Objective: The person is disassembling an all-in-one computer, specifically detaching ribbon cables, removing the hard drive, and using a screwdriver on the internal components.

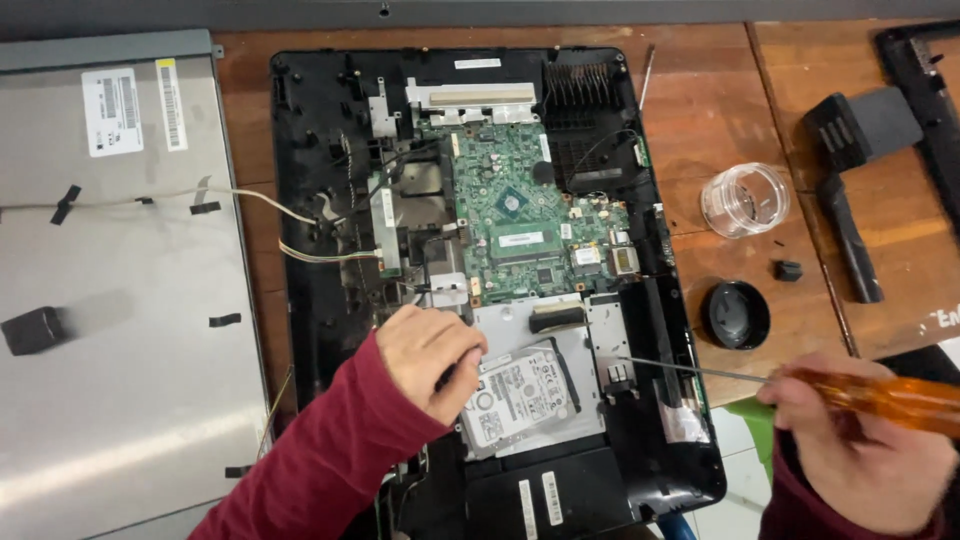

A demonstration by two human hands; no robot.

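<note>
– What are the two hands doing?
– The left hand point(432, 358), in a dark red sleeve, is curled with its fingertips pinching the upper left corner of the hard drive point(522, 393). The right hand point(862, 447) is closed around the orange handle of a screwdriver point(800, 384), whose thin shaft points left, the tip resting by the right edge of the drive's metal bracket point(605, 335)

– Where does the drive sit?
– In the lower middle of the opened black computer casing point(300, 250), tilted in its silver bracket, just below the green mainboard point(530, 220)

– And around the casing?
– To the left lies a large grey metal panel point(110, 330), joined to the casing by a thin cable point(255, 195). To the right, on the wooden table point(720, 110), stand a clear plastic jar point(745, 199) and, near it, a round black lid point(736, 314). Further right lies a black stand piece point(850, 180), with a small black part point(788, 270) between it and the lid
</note>
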